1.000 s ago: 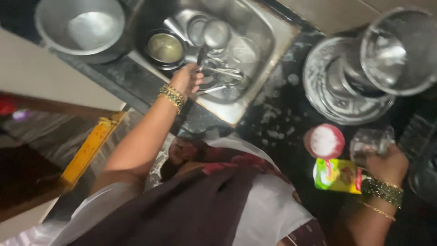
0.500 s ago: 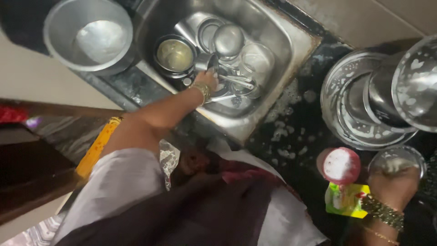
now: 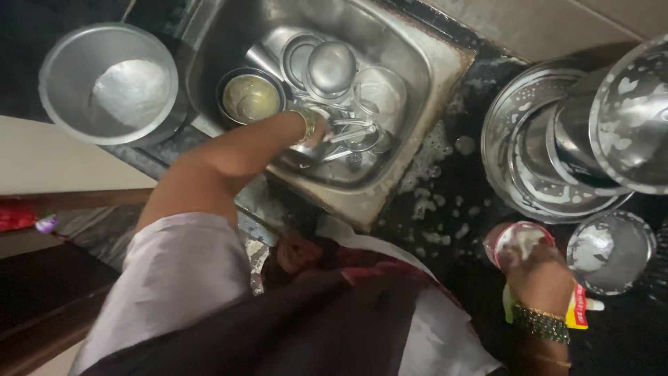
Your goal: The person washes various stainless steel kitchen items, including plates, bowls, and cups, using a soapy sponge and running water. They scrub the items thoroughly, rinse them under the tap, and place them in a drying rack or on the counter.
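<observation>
Left hand [image 3: 316, 132] down in the steel sink [image 3: 445, 76], grip closed on the spoon handles [image 3: 348, 132] near the front wall; long axes running rightward from the grip. Right hand [image 3: 536, 275] far off at the tabletop's near-right edge, grip pressed onto a soapy lid [image 3: 518, 240].

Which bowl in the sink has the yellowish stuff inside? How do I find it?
Look in the steel sink, at its left end. The small round bowl sits just left of the left hand. Only it has a dark rim and yellowish inside; its neighbours are shiny steel.
</observation>
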